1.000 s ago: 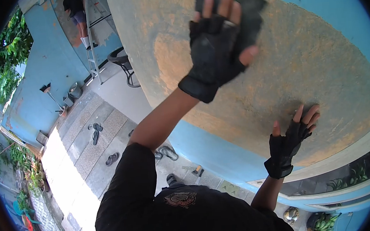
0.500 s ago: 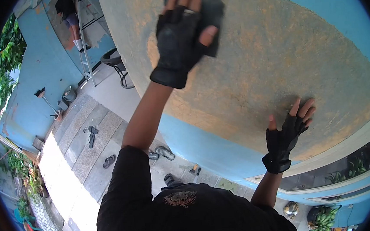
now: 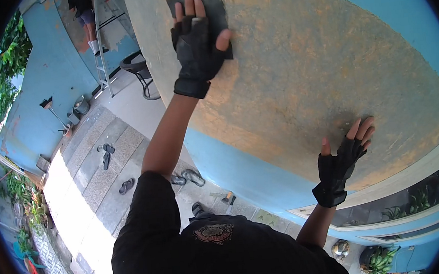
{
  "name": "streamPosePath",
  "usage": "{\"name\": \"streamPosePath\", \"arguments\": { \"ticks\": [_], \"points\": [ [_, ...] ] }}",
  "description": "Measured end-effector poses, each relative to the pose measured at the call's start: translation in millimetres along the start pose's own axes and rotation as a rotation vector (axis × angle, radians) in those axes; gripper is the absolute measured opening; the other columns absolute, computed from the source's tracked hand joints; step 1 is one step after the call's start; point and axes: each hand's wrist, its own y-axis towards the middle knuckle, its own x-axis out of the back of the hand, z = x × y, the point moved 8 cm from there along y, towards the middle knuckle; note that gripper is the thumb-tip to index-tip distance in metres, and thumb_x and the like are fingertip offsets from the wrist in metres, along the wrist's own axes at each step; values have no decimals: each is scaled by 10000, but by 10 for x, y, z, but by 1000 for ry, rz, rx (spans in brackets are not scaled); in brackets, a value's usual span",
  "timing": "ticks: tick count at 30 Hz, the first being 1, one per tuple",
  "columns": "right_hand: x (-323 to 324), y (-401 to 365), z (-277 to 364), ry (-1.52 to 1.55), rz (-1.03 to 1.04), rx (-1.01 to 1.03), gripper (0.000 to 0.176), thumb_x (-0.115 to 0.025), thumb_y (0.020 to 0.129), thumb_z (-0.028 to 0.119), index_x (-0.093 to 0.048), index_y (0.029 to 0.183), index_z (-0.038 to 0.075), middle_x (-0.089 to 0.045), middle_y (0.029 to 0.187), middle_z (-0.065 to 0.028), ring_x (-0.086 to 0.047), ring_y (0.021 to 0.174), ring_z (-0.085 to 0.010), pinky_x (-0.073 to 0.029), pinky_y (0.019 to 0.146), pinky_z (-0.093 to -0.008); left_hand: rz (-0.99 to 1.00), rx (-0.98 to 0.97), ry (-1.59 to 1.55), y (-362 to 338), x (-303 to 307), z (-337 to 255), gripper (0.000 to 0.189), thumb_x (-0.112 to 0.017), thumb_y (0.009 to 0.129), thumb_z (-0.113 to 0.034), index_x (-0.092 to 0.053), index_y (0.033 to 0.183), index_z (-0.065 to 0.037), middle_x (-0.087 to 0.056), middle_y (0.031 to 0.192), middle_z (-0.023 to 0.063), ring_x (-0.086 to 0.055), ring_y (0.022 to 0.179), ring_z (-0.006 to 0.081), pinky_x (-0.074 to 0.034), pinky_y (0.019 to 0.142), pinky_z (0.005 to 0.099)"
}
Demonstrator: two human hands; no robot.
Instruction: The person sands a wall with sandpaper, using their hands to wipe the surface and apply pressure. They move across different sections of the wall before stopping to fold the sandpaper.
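Observation:
My left hand [image 3: 193,49], in a black fingerless glove, presses a dark sheet of sandpaper [image 3: 214,7] flat against the wall. Its fingers stretch over the sheet and the thumb lies near the right edge. The wall patch [image 3: 286,65] under it is grey and tan, mottled and bare of paint. Lower on the right, my right hand [image 3: 340,163] wears a matching glove and rests spread on the same patch, holding nothing. A small darker smudge lies just above its fingertips.
Blue paint [image 3: 374,1] borders the patch, and a window [image 3: 405,202] sits below right. On the paved floor lie sandals [image 3: 107,158] and a wooden-handled tool [image 3: 228,198]. Back left are a chair [image 3: 139,66], a ladder [image 3: 100,48], a broom [image 3: 55,114] and another person [image 3: 86,18].
My left hand has slid leftward along the wall with the sandpaper, and the whole sheet now shows sharply. My right hand keeps its place on the wall.

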Motion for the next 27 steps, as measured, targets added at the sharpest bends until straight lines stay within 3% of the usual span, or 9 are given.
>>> {"name": "streamPosePath", "arguments": {
  "ticks": [4, 6, 10, 12, 16, 18, 22, 24, 27],
  "points": [
    [-42, 7, 40, -25, -25, 13, 878, -508, 991, 650, -234, 1647, 133, -125, 1712, -225, -85, 1575, -464, -72, 1225, -658, 339, -183, -157, -48, 37, -1018, 732, -527, 964, -638, -530, 1501, -139, -414, 1632, 84, -369, 1511, 333, -293, 1200, 529],
    [-26, 25, 51, -40, -41, -12, 895, -529, 980, 651, -230, 1649, 138, -121, 1714, -223, -73, 1577, -464, -70, 1226, -656, 298, -265, -64, 213, 30, -787, 756, -539, 969, -589, -481, 1537, -93, -430, 1609, 141, -380, 1489, 395, -328, 1183, 528],
    [-7, 10, 41, -28, -37, -21, 893, -546, 975, 642, -236, 1649, 144, -111, 1716, -223, -61, 1578, -464, -70, 1226, -655, 65, -34, -131, 287, 152, 177, 717, -514, 1019, -447, -396, 1562, 6, -352, 1638, 219, -299, 1515, 457, -284, 1204, 516],
    [-18, 17, 41, -20, -27, 0, 881, -548, 979, 634, -244, 1648, 148, -106, 1716, -224, -54, 1578, -465, -73, 1225, -657, 106, -58, -80, -215, 77, -63, 760, -551, 996, -511, -388, 1584, -58, -359, 1639, 200, -304, 1522, 425, -260, 1198, 567],
    [-42, 20, 73, -26, -37, -11, 866, -554, 983, 618, -251, 1647, 151, -108, 1715, -226, -55, 1578, -466, -74, 1225, -658, 576, -259, -227, -648, 28, -1227, 755, -441, 985, -689, -482, 1545, -184, -396, 1638, 85, -334, 1522, 346, -226, 1226, 523],
    [-47, 31, 81, -81, -55, -30, 866, -562, 981, 612, -254, 1646, 151, -108, 1714, -231, -60, 1577, -466, -82, 1224, -658, 450, -261, -247, -373, 13, -1181, 695, -451, 983, -679, -547, 1491, -214, -439, 1614, 39, -374, 1500, 296, -245, 1222, 507],
    [-26, 18, 55, -111, -60, -11, 883, -546, 977, 644, -232, 1653, 170, -111, 1722, -197, -77, 1584, -436, -99, 1226, -658, 178, -164, -136, 257, 42, -30, 729, -415, 1042, -576, -425, 1567, -70, -356, 1649, 158, -323, 1507, 425, -246, 1216, 536],
    [-20, 16, 39, -112, -7, -3, 867, -583, 977, 591, -257, 1643, 142, -110, 1710, -242, -80, 1574, -473, -99, 1223, -659, 168, -30, -141, 68, 155, 365, 748, -375, 1062, -543, -361, 1583, -6, -296, 1666, 210, -276, 1520, 462, -227, 1223, 540],
    [-26, -13, 1, -118, 9, 4, 874, -589, 973, 590, -258, 1642, 136, -110, 1710, -242, -82, 1573, -476, -102, 1223, -659, 208, 111, -114, -804, 157, 290, 788, -361, 1057, -558, -340, 1578, 33, -272, 1650, 284, -234, 1520, 516, -222, 1217, 572]
  ]
}}
